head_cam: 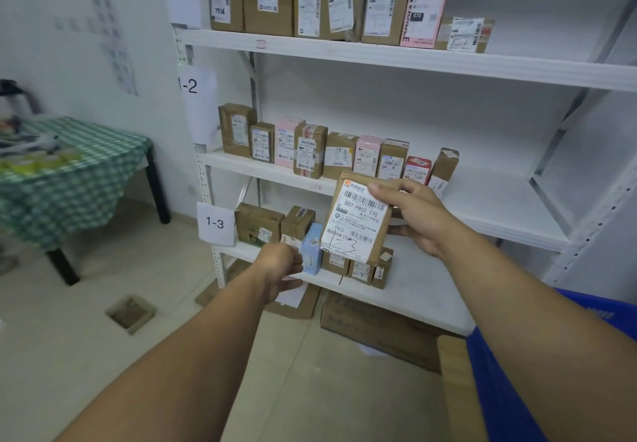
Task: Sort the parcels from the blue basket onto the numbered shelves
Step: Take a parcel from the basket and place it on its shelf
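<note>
My right hand [418, 215] grips a flat brown parcel [356, 217] with a white label, hand-marked "1-3", in front of the white shelving. My left hand [281, 267] reaches to the lowest visible shelf [406, 290], tagged 1-3 [215, 223]; its fingers are at a light blue parcel [312, 252] standing there, and I cannot tell whether they hold it. Brown boxes stand beside the blue one on that shelf. The shelf above, tagged 1-2 [193, 86], carries a row of brown and pink parcels. The blue basket [586, 314] shows at the lower right, behind my right forearm.
The top shelf [379, 53] holds several upright parcels. A table with a green checked cloth [69, 169] stands at the left. Flat cartons [372, 328] lie on the floor under the shelving. A floor drain [131, 314] sits in the tiles.
</note>
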